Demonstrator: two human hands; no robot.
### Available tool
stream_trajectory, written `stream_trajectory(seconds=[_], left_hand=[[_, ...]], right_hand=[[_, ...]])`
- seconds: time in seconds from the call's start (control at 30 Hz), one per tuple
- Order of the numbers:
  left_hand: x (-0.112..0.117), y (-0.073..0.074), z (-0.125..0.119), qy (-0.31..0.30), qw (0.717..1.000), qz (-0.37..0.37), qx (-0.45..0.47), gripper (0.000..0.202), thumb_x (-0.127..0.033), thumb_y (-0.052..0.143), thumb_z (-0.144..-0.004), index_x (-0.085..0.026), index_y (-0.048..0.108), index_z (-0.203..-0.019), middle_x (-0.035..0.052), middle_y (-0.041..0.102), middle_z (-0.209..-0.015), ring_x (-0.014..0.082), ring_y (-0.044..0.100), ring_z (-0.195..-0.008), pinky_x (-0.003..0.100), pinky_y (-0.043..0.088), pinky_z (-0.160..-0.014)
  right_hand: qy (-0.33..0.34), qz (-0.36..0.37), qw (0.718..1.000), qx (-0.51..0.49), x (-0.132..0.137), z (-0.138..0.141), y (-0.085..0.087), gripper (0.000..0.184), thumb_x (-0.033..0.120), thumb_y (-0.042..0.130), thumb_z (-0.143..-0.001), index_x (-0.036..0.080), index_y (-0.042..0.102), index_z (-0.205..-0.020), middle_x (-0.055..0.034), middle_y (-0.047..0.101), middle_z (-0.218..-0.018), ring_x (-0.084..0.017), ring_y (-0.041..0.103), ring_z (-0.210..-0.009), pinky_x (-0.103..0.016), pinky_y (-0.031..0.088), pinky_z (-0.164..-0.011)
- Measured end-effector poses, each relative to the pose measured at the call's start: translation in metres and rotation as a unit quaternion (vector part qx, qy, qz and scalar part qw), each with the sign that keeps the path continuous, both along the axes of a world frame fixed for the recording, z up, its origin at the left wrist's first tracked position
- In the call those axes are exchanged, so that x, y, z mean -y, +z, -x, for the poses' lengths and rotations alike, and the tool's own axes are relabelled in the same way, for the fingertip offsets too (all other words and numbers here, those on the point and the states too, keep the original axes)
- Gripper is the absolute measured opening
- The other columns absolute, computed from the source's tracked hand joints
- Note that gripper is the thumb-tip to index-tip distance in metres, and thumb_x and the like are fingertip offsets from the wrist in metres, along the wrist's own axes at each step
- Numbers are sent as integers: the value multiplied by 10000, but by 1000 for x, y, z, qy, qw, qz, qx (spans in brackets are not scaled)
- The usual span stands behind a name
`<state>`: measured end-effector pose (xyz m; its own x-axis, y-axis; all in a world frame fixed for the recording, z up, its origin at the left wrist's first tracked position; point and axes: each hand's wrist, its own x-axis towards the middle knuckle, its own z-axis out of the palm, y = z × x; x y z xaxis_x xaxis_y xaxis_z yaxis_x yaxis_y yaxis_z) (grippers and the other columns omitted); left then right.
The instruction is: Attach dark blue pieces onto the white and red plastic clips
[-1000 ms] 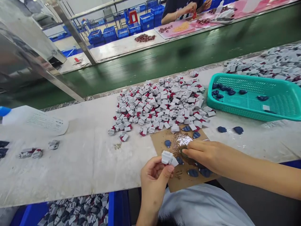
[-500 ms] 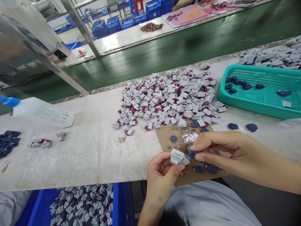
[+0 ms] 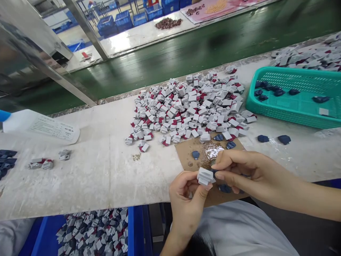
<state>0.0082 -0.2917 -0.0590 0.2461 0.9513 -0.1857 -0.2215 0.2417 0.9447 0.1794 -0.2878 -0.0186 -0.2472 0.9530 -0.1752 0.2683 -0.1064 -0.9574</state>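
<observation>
Between the thumb and fingers of my left hand [image 3: 186,202] is a light grey stepped plastic block [image 3: 205,176]. My right hand [image 3: 239,172] pinches a small dark blue plastic piece [image 3: 214,172] against the block's right side; the fingertips mostly hide it. Under both hands lies a brown cardboard sheet [image 3: 186,153] with a shiny wet puddle [image 3: 213,151]. Fist-shaped dark blue pieces lie on it, one [image 3: 195,155] near the puddle and another [image 3: 225,188] below my right hand. Beyond the cardboard rises a heap of grey and dark red parts [image 3: 183,110].
A green basket [image 3: 293,119] with several blue pieces stands at the right. On the left lie a white bottle [image 3: 39,126] with a blue cap and dark blue parts [image 3: 6,160]. A blue bin [image 3: 133,231] of parts sits below the table edge. A green conveyor belt [image 3: 165,58] runs behind.
The blue piece has come closer against the grey block, and my left hand has turned the block slightly. The whole view has shifted a little.
</observation>
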Motion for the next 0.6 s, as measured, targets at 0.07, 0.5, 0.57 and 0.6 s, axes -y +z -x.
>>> stream_trajectory(seconds=[0.07, 0.5, 0.57, 0.6], left_hand=[[2, -4, -5, 10, 1000, -4, -8, 98, -218, 707, -768, -156, 682, -839, 11, 627, -777, 73, 605, -702, 129, 494, -639], [-4, 10, 3, -81, 972, -168, -142, 210, -222, 481, -872, -196, 471, -1080, -3, 533, -739, 90, 479, -584, 191, 395, -567], [-2, 9, -3, -43, 966, -209, -147, 90, -267, 433, -906, -190, 472, -933, -13, 502, -673, 91, 462, -553, 202, 373, -552], [-2, 7, -6, -30, 963, -223, -149, 112, -288, 424, -915, -189, 464, -882, -20, 482, -637, 89, 445, -528, 205, 359, -534]], right_hand=[[-25, -37, 999, 17, 5, 1, -7, 201, 349, 548, -866, 162, 567, -796, -10, 556, -672, -71, 558, -526, -150, 433, -434], [50, 24, 998, -18, -4, 7, -4, 289, 438, 526, -866, 163, 567, -790, -21, 562, -688, -106, 537, -614, -204, 422, -539], [-1, 29, 998, -55, -13, 11, -1, 324, 452, 457, -882, 171, 594, -798, -35, 583, -735, -121, 549, -677, -217, 445, -596], [-47, 49, 994, -85, -19, 14, 1, 317, 433, 427, -884, 178, 605, -820, -39, 600, -783, -130, 566, -729, -223, 465, -644]])
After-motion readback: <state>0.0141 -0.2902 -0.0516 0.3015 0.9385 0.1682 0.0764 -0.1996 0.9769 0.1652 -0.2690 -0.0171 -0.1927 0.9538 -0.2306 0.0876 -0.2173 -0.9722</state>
